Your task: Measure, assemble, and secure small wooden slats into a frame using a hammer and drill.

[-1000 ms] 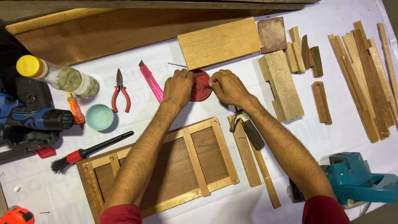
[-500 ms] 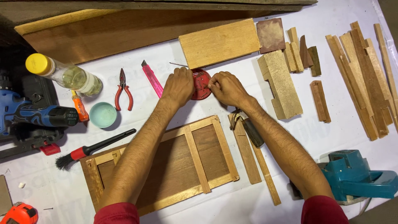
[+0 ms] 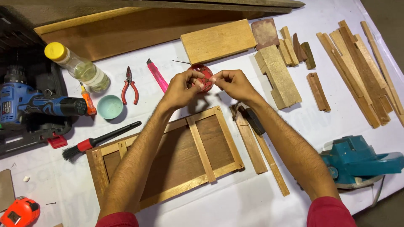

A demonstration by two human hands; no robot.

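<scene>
Between both hands' fingers (image 3: 198, 77), small red tin (image 3: 205, 78).

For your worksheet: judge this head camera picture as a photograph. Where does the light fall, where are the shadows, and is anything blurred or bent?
Head view: even, soft light on the white table cover; short soft shadows lie under the left hand and right hand at the small red round container; the wooden frame and blue drill look sharp; mild sheen on the clear bottle; straight edges bow slightly near the borders.

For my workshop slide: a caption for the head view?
Both hands, left and right, pinch a small red round container above a wooden frame.
</scene>
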